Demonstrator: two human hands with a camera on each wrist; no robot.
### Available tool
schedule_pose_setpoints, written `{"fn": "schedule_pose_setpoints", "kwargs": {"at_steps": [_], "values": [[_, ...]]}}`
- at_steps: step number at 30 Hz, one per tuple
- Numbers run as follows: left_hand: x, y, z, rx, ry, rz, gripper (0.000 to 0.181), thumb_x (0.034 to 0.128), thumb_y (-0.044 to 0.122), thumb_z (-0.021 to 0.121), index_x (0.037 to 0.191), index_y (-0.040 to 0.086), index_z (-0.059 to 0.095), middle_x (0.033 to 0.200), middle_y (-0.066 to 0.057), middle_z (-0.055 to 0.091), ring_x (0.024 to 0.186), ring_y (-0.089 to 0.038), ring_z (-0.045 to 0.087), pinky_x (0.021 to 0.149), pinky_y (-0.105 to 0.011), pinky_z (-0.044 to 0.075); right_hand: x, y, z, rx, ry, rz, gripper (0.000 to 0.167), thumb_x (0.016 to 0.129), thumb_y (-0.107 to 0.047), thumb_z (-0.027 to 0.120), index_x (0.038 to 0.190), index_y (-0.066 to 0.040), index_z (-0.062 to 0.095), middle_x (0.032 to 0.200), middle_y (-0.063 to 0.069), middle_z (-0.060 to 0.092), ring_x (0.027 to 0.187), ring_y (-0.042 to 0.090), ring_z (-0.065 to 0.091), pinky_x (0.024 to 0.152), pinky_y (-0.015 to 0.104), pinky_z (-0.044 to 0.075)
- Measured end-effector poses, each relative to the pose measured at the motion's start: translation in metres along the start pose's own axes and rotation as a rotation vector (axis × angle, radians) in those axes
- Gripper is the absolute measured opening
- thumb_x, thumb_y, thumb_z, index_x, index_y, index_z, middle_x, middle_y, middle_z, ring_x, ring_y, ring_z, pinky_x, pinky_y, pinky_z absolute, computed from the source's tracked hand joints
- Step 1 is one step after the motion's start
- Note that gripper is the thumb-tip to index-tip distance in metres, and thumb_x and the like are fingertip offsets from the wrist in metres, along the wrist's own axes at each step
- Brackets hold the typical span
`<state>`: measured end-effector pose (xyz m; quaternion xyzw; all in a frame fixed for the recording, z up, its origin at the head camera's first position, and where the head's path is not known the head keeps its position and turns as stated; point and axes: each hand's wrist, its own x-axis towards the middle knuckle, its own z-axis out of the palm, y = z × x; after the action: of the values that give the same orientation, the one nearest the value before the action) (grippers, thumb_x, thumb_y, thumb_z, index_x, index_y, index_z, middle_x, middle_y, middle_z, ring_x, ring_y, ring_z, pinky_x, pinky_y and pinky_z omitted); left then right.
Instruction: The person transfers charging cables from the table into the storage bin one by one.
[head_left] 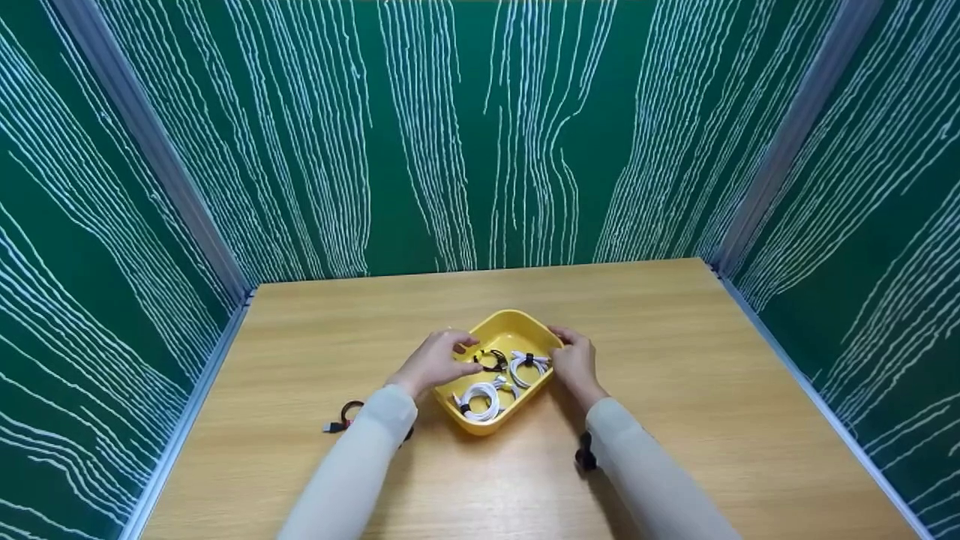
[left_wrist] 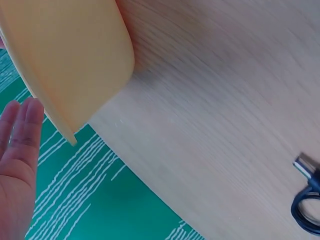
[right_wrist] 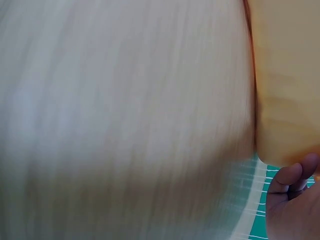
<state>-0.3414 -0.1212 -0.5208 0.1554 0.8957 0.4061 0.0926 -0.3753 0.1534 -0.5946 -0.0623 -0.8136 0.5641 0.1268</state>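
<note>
A yellow plastic bin [head_left: 480, 429] is in the middle of the head view, turned at an angle. Inside it lie a white coiled cable [head_left: 480, 401] with a black tie, another white coil [head_left: 529, 367] and a small black coiled cable [head_left: 491, 360]. At the bin's right corner my right hand [head_left: 576, 366] grips the rim, its fingers curled on the edge in the right wrist view. My left hand [head_left: 439, 361] is at the left rim with fingers extended; the left wrist view shows them straight beside the edge. Whether they touch it is unclear.
On the wooden table [head_left: 300, 360], left of the bin, a dark cable with a USB plug [head_left: 335, 427] lies partly behind the left sleeve. A dark object [head_left: 585, 454] shows beside the right sleeve, its kind unclear. Green panels with white lines [head_left: 420, 150] enclose the table.
</note>
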Motion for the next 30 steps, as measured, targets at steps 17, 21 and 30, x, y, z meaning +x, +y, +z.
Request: {"fn": "schedule_pose_setpoints", "kwargs": {"at_steps": [17, 21, 30], "values": [[-0.024, -0.015, -0.035, 0.072, 0.02, 0.029, 0.057, 0.0938, 0.029, 0.086, 0.143, 0.006, 0.069, 0.142, -0.015, 0.07, 0.128, -0.036, 0.066, 0.112, -0.053, 0.054, 0.0, 0.0, -0.001, -0.021, -0.008, -0.035, 0.05, 0.081, 0.013, 0.059, 0.127, 0.004, 0.077, 0.117, 0.026, 0.078, 0.106, 0.036, 0.072, 0.085, 0.026, 0.053], [-0.03, -0.019, -0.042, 0.098, 0.041, 0.001, 0.055, 0.0929, 0.03, 0.086, 0.142, 0.009, 0.071, 0.143, -0.012, 0.07, 0.127, -0.032, 0.065, 0.111, -0.052, 0.055, -0.001, -0.001, -0.001, -0.027, -0.012, -0.026, 0.051, 0.081, 0.013, 0.06, 0.128, 0.004, 0.076, 0.119, 0.026, 0.078, 0.108, 0.037, 0.072, 0.089, 0.029, 0.054], [-0.044, -0.035, -0.055, 0.126, 0.068, -0.042, 0.05, 0.0937, 0.029, 0.086, 0.14, 0.013, 0.073, 0.144, -0.009, 0.069, 0.127, -0.029, 0.066, 0.11, -0.052, 0.056, -0.001, -0.001, -0.001, -0.031, -0.023, -0.014, 0.052, 0.082, 0.012, 0.059, 0.131, 0.004, 0.075, 0.121, 0.027, 0.077, 0.111, 0.038, 0.072, 0.097, 0.04, 0.056]]}}
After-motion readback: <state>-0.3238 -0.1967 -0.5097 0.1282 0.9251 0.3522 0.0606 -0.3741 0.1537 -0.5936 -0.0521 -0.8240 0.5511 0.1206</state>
